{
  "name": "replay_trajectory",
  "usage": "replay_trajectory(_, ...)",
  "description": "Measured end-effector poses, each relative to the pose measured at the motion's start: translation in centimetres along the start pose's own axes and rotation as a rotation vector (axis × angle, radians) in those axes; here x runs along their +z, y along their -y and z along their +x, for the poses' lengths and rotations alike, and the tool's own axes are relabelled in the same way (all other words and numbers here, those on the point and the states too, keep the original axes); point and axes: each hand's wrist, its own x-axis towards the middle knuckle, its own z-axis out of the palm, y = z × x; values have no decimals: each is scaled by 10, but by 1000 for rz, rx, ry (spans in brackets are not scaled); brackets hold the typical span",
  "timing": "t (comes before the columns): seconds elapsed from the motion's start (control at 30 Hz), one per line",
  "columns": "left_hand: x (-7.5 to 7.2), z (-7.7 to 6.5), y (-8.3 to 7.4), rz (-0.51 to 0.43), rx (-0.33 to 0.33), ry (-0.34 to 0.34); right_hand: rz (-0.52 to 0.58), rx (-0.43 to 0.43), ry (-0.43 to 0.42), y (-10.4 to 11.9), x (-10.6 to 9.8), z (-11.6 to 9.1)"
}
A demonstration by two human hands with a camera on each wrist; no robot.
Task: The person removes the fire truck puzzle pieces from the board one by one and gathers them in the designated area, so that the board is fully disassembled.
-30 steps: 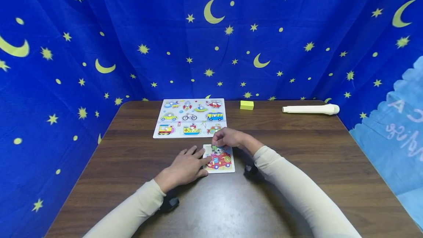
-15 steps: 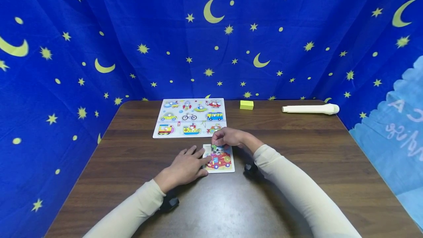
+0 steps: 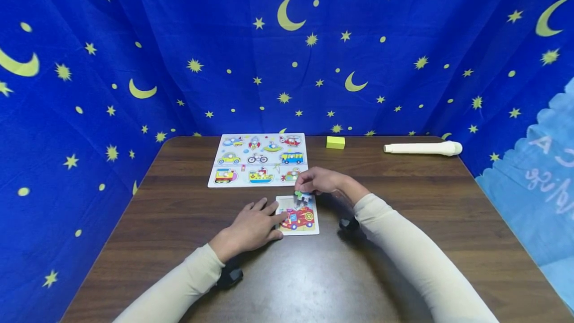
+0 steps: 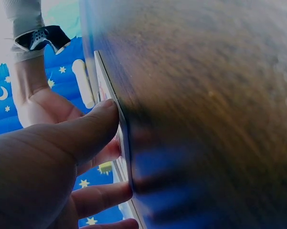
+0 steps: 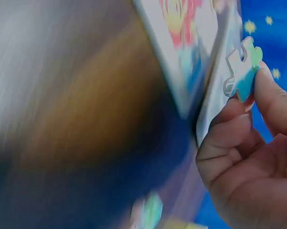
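Observation:
A small jigsaw board (image 3: 309,234) with a red fire engine picture lies at the middle of the table. My left hand (image 3: 251,226) rests on its left side, fingers spread and fairly straight; in the left wrist view the thumb (image 4: 105,112) lies along the board's edge. Over the board's far edge, my right hand (image 3: 324,183) pinches a jigsaw piece (image 5: 243,71) between thumb and fingertips. The piece has knobs and a green and blue print, and it is tilted up. Bare pale backing (image 3: 285,204) shows in the board's upper left part.
Behind the jigsaw lies a larger white peg puzzle (image 3: 239,163) with vehicle pictures. A yellow block (image 3: 335,142) and a white stick-like thing with a rounded end (image 3: 422,148) sit along the table's back. A blurred green and white bit (image 5: 150,210) shows low in the right wrist view.
My right hand has risen and shifted right, and the jigsaw piece has come up from the board with it, tilting. My left hand has stayed in place.

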Motion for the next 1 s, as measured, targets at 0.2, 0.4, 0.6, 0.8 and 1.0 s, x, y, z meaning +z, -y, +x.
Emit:
replay_trajectory(0.2,0,-1,-2,4,25,-30,-61,77,-70,-32,-46,-37)
replay_trajectory(0.4,0,-3,-1,1,26,-53,-169,103,-100,-58,-74,-62)
replay_trajectory(0.6,1,-1,-1,2,24,-47,-292,44,-145,-65,-72,-63)
replay_trajectory(0.8,0,0,-1,-1,16,-36,-228,52,-291,-66,-65,-60)
replay_trajectory(1.0,-2,3,-1,8,20,-34,37,50,-246,-40,-24,-43)
